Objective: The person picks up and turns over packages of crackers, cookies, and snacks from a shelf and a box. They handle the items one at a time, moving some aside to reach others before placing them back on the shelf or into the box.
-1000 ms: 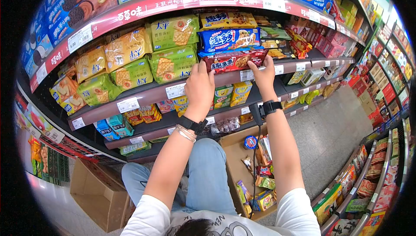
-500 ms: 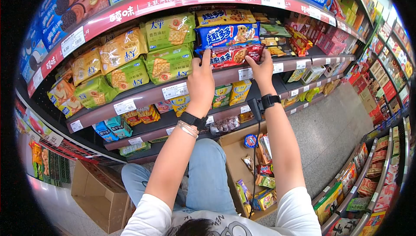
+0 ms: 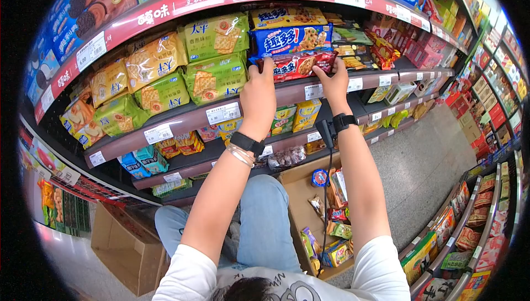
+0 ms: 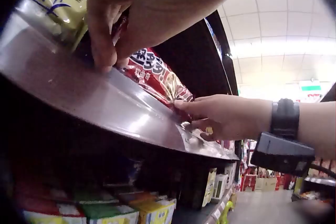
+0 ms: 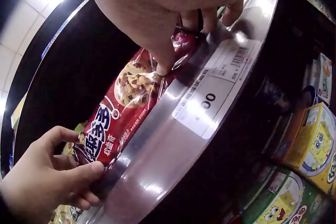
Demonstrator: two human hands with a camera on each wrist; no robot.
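Observation:
A red cookie pack lies at the shelf's front edge, below a blue pack and a yellow pack. My left hand pinches its left end; my right hand holds its right end, thumb on the front. In the right wrist view the red pack shows its cookie picture between my left hand and my right hand. The left wrist view has the red pack partly behind my left hand, with my right hand at the far end.
Green cracker packs stand left of the cookies, with a price rail along the shelf front. Below are an open carton of mixed snacks and another carton. More snack shelves stand at the right.
The red pack has moved slightly left and back against the blue pack, both hands still on it. The camera view has shifted a little.

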